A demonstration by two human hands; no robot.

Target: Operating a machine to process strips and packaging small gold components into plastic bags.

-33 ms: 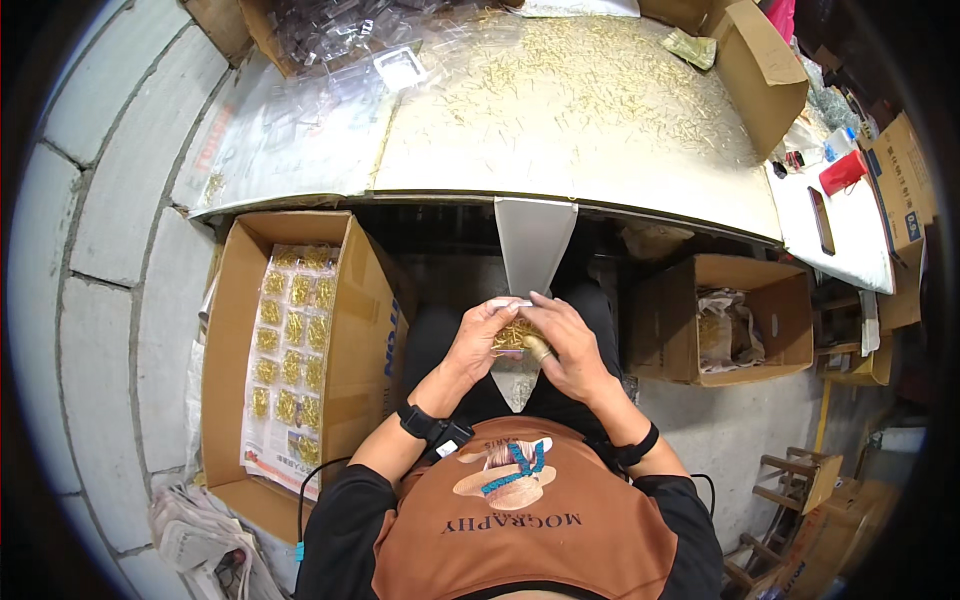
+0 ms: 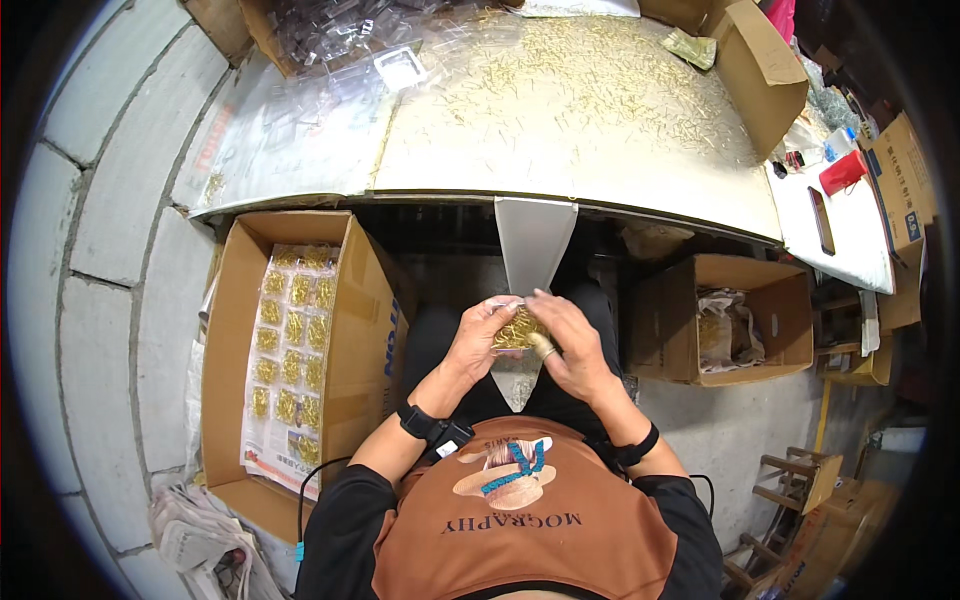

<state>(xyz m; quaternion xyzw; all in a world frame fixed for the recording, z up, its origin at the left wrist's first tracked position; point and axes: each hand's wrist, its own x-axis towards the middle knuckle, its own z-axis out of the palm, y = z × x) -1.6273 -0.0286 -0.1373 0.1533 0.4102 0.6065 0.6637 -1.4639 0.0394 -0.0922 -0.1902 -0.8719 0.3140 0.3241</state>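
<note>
In front of my lap I hold a small clear plastic case (image 2: 517, 328) filled with thin gold-coloured metal pieces. My left hand (image 2: 476, 342) grips its left side, thumb over the upper edge. At the right side, my right hand (image 2: 574, 348) has its fingers along the case's edge and its thumb, in a pale finger cot (image 2: 541, 346), against the lower right corner. Below the hands is the tip of a grey metal chute (image 2: 535, 240) that hangs from the table edge. The undersides of the fingers are hidden.
Left stands a carton (image 2: 365, 330) with rows of filled cases on newspaper. To the right is another open carton (image 2: 790, 320) with plastic-wrapped contents. Loose gold pieces (image 2: 570, 90) cover the table (image 2: 480, 165); clear empty cases (image 2: 350, 35) lie heaped at far left.
My right fingers have shifted slightly on the case's right side, uncovering more of the gold pieces. My left hand keeps its hold.
</note>
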